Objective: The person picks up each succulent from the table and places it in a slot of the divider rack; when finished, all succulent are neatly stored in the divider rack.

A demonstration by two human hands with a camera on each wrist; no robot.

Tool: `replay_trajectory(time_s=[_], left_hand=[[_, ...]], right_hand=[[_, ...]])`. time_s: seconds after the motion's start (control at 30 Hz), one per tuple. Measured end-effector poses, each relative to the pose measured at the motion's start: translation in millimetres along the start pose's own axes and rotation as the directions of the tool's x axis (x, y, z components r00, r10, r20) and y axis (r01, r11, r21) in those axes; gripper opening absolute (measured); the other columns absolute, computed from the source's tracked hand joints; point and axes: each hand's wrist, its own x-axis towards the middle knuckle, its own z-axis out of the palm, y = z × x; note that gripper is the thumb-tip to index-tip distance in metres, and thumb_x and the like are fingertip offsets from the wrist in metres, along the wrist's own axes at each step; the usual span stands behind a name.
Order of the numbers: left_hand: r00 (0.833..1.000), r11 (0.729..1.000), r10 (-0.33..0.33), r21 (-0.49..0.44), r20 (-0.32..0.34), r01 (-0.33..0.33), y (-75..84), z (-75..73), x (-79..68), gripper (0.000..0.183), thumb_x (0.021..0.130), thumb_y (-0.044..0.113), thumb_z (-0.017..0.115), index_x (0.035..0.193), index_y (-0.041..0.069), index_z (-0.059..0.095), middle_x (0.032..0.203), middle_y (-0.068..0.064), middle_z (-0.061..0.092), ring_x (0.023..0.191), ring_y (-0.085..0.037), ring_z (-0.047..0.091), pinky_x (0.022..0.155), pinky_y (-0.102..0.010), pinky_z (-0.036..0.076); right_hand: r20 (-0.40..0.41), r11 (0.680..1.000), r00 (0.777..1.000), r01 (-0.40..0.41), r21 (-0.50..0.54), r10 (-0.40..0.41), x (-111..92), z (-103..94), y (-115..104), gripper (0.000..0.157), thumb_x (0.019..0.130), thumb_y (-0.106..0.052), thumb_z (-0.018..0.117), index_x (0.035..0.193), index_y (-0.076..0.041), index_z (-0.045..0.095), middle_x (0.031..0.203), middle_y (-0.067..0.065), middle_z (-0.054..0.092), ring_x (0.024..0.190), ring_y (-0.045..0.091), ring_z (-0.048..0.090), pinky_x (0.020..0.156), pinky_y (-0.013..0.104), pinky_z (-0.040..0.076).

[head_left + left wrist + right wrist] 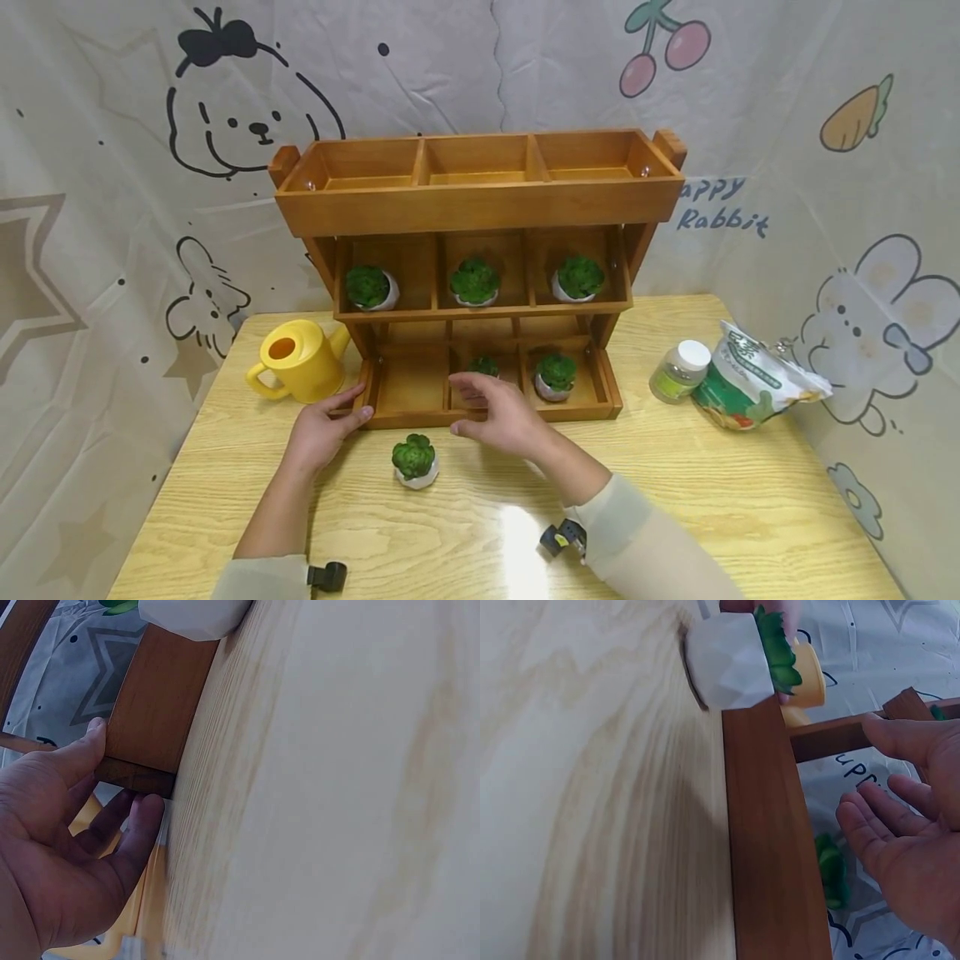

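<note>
At the lower left front corner of the wooden shelf (480,207), my left hand (321,429) holds the edge. In the left wrist view, its thumb and fingers sit on either side of that wooden corner (139,776). My right hand (504,414) hovers by the lower middle compartment with its fingers loosely bent and nothing in them; it partly hides a potted succulent (484,367) there. On the table between the hands stands another succulent (416,461) in a white faceted pot (731,661). A further succulent (555,377) is in the lower right compartment.
The middle tier holds succulents at left (369,287), centre (475,282) and right (577,277). A yellow watering can (303,362) stands left of the shelf. A white-capped jar (678,372) and a green-white bag (753,379) are on the right.
</note>
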Motion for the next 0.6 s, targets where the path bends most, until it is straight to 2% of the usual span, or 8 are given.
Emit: replay_trajectory(time_s=[0.2,0.3,0.6], left_hand=[[1.0,1.0,-0.003,0.005,0.002,0.003,1.0,0.0,-0.5,0.059,0.095,0.042,0.077,0.148,0.021,0.061,0.149,-0.021,0.055,0.137,-0.037,0.053,0.105,-0.05,0.048],[1.0,1.0,-0.005,0.005,0.003,0.005,1.7,0.0,-1.2,0.059,0.095,0.042,0.077,0.148,0.021,0.061,0.15,-0.021,0.055,0.137,-0.037,0.052,0.106,-0.05,0.048],[1.0,1.0,-0.005,0.001,0.003,0.005,2.5,-0.1,-2.8,0.059,0.095,0.043,0.076,0.148,0.021,0.061,0.15,-0.021,0.054,0.138,-0.037,0.051,0.105,-0.05,0.049]], right_hand=[[0.04,0.997,0.999,-0.028,0.07,0.025,-1.2,8.6,0.9,0.064,0.091,-0.017,0.083,0.147,-0.007,0.055,0.138,0.014,0.063,0.125,0.032,0.061,0.107,0.048,0.047],[0.056,0.995,0.998,-0.011,0.095,0.006,-1.0,11.5,1.8,0.064,0.09,-0.016,0.084,0.146,-0.006,0.055,0.136,0.016,0.064,0.123,0.033,0.061,0.107,0.05,0.047],[0.091,0.993,0.994,0.041,0.114,-0.052,0.2,18.8,2.0,0.065,0.088,-0.014,0.086,0.144,-0.003,0.055,0.133,0.019,0.065,0.12,0.035,0.063,0.106,0.046,0.049]])
